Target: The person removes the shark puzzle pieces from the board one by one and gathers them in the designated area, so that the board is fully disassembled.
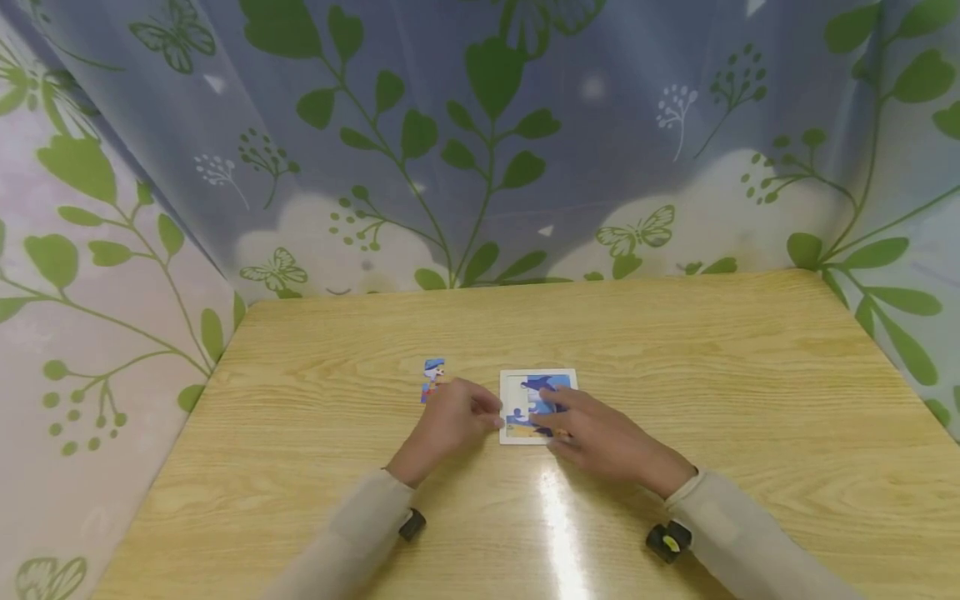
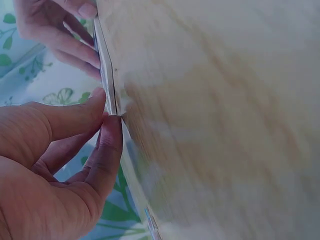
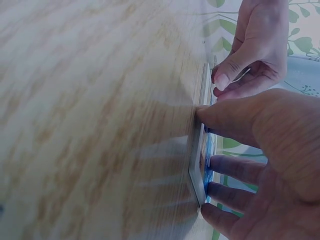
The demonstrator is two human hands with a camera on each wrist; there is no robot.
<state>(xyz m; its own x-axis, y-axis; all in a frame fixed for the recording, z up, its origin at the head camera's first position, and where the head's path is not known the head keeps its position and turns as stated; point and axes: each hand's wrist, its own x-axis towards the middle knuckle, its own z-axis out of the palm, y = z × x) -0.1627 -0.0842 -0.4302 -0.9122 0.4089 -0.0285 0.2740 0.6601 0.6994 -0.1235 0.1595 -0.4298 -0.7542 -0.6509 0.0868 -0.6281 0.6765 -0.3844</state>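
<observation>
The jigsaw puzzle (image 1: 551,382) sits in a white frame (image 1: 538,372) on the bench (image 1: 300,375). Much of it looks done, but the top left is bare. Loose puzzle bits (image 1: 434,367) lie by the left hand (image 1: 453,412); I can't tell if its grip has anything. The right hand (image 1: 600,437), fingers spread, touches puzzle and frame.

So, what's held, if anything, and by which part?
The right hand steadies the frame, thumb at its near edge; whether the left hand holds anything is unclear.
</observation>
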